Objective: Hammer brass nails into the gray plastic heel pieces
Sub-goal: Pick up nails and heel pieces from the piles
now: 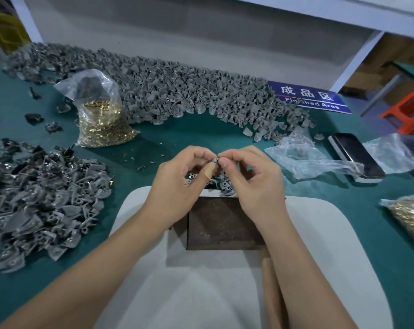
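Both hands meet above the far edge of a rusty metal block [225, 224]. My left hand [177, 186] pinches a small gray plastic heel piece [215, 161] between thumb and fingers. My right hand [253, 181] pinches at the same piece from the right; whether it holds a brass nail there is too small to tell. A few more gray heel pieces [226, 184] lie under my hands. A wooden hammer handle [270, 288] shows beside my right forearm, its head hidden. A clear bag of brass nails [101, 124] stands at the left.
A long heap of gray heel pieces [177, 91] runs across the back, another heap [42, 200] lies at the left. A white pad [320, 233] carries the block. Crumpled plastic [303, 157], a phone [355, 155], a second nail bag [410, 217] and a blue sign [310, 97] sit on the right.
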A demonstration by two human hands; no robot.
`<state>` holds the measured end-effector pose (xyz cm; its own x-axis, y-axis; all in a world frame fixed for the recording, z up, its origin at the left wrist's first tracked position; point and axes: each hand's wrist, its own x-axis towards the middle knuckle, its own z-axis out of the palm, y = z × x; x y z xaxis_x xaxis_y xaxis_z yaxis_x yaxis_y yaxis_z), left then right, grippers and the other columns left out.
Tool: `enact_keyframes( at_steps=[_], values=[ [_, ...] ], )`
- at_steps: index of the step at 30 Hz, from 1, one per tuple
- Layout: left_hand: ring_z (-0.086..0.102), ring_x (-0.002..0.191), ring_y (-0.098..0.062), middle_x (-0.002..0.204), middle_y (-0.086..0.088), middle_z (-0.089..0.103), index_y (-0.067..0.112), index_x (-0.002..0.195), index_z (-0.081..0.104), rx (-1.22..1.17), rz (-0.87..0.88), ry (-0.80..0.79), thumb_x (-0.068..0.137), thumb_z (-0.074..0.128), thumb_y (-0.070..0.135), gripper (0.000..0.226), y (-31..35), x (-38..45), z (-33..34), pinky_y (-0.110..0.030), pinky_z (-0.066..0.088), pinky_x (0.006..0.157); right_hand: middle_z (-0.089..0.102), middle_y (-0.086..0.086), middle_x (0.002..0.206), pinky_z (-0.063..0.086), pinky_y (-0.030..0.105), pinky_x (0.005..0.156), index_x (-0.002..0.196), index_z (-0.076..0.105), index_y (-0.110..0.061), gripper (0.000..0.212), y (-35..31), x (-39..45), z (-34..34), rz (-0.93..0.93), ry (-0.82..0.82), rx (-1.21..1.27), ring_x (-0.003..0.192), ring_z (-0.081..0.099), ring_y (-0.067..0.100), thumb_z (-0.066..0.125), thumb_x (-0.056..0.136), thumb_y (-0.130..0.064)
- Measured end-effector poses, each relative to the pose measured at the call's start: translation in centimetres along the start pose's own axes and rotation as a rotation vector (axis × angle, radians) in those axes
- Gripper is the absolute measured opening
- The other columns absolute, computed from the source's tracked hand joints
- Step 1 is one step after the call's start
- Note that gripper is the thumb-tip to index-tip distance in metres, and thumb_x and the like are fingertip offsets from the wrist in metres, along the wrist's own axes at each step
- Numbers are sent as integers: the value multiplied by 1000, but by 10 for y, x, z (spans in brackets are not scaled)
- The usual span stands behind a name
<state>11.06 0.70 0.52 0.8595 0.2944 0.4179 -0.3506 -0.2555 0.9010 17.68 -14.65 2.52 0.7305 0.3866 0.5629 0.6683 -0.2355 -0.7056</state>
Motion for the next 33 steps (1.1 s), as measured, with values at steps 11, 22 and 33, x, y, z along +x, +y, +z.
enact_keyframes(
  at_steps=[11,22,33],
  values=[
    [72,95,-15,99,11,73,28,106,62,-24,-8,26,97,66,22,11,-3,0,2,-30,57,85,66,-5,85,39,11,73,95,78,-13,7,-2,-2,0,-36,9,-74,79,59,3,75,92,-8],
    [70,93,-5,99,20,71,33,105,63,153,40,105,96,70,20,18,-5,-2,7,-15,52,79,66,-6,86,39,9,73,93,77,-15,8,-2,1,0,7,-15,-59,85,63,7,74,92,-7],
    [72,94,-9,98,15,73,35,106,63,164,41,119,95,68,21,19,-3,-5,3,-31,57,85,67,-8,85,45,19,72,93,77,-16,9,-1,0,-1,-3,-42,-67,82,62,11,75,92,-8]
  ],
)
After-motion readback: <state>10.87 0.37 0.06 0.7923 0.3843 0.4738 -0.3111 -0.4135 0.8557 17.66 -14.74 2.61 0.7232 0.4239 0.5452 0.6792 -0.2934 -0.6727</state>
